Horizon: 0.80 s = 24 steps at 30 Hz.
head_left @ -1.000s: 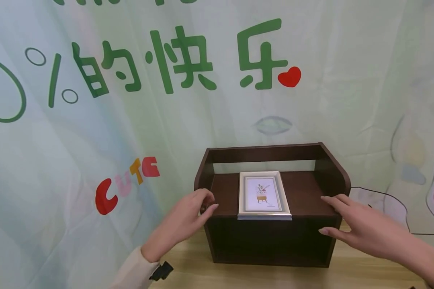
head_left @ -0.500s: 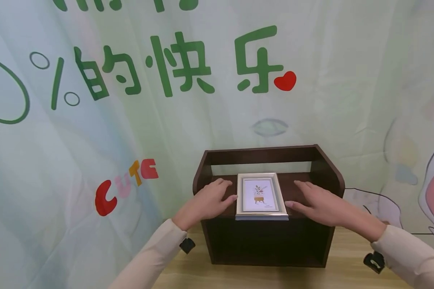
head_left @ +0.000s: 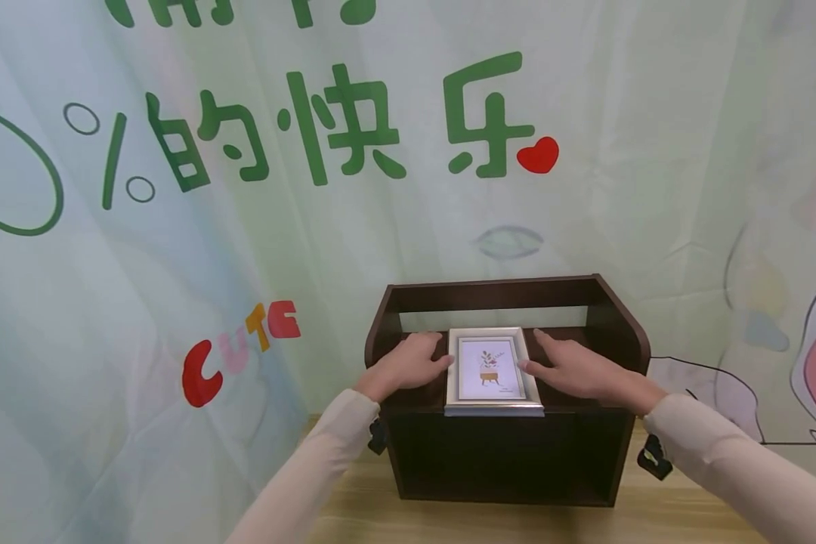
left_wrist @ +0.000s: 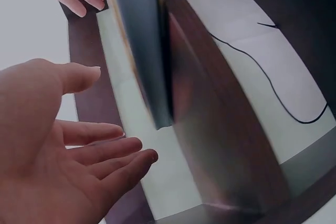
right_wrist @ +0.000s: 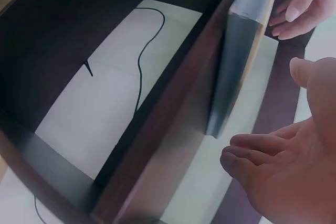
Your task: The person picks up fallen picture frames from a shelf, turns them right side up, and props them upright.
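Silver picture frame [head_left: 493,370] lies on brown shelf [head_left: 421,399]; left hand [head_left: 410,366], right hand [head_left: 576,368] spread alongside. Looks early: grip not yet made.

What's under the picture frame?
The picture frame lies on the brown shelf board, which shows on both sides. The spot right beneath the frame is covered, so I can't tell if anything else is there.
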Tool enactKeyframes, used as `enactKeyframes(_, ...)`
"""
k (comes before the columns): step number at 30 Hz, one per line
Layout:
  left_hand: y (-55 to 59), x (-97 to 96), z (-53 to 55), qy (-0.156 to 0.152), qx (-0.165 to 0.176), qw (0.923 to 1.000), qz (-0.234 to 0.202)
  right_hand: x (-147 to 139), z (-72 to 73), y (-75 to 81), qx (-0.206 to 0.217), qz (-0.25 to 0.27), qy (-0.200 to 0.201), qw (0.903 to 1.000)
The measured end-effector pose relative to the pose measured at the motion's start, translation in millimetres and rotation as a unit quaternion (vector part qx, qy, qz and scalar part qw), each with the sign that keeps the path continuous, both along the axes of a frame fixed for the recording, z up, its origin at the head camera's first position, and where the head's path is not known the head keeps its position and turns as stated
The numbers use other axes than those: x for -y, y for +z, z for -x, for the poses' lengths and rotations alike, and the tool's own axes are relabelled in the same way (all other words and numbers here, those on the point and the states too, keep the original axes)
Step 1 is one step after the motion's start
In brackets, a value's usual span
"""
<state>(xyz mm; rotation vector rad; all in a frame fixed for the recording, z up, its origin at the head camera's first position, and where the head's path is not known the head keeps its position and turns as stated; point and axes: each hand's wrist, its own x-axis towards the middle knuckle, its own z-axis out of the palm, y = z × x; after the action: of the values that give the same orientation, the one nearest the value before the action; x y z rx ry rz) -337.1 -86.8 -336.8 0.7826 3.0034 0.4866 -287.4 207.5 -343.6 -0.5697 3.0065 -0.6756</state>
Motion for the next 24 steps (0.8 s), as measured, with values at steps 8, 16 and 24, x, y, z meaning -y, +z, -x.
enactKeyframes(8, -18.0, -10.3, 11.9, 0.011, 0.027, 0.9993, -0.023, 8.8, 14.8, -16.4, 0.009, -0.010, -0.011, 0.9998)
enactKeyframes(16, -29.6, -10.2, 15.8, 0.026, 0.027, 0.9975, -0.059, 15.9, 24.2, -27.3, -0.004, 0.005, -0.014, 0.9999)
enactKeyframes(24, -37.1, -13.3, 16.9, 0.022, 0.022, 0.9951, -0.094, 17.5, 25.5, -34.7, 0.006, 0.040, -0.029, 0.9988)
